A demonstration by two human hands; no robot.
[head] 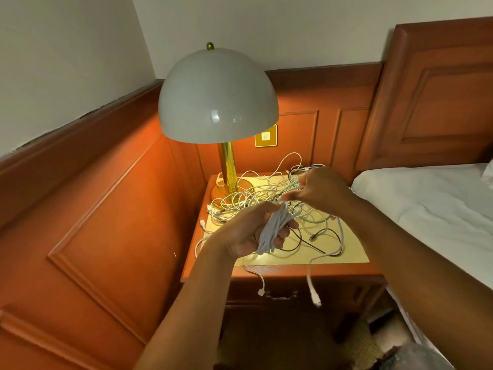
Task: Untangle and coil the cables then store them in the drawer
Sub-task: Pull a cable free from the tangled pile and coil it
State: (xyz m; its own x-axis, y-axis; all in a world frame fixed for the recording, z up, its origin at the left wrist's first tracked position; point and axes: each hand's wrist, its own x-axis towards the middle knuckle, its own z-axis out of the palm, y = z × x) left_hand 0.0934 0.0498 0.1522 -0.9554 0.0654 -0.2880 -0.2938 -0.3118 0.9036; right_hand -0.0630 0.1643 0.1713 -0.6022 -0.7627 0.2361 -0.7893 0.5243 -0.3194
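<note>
A tangle of white, green and black cables (253,194) covers the nightstand top (354,256). My left hand (248,233) grips a coiled bundle of white cable (274,231) above the front of the nightstand. My right hand (317,186) is just above and behind it, pinching the strand that runs up from the bundle. Two white cable ends (313,289) hang over the front edge. The drawer (333,292) below the top is closed, with a metal handle (280,297) at its middle.
A lamp with a white dome shade (217,94) and brass stem stands at the back left of the nightstand. Wood panelling lines the walls at left and behind. A bed with white sheets (432,198) lies close on the right.
</note>
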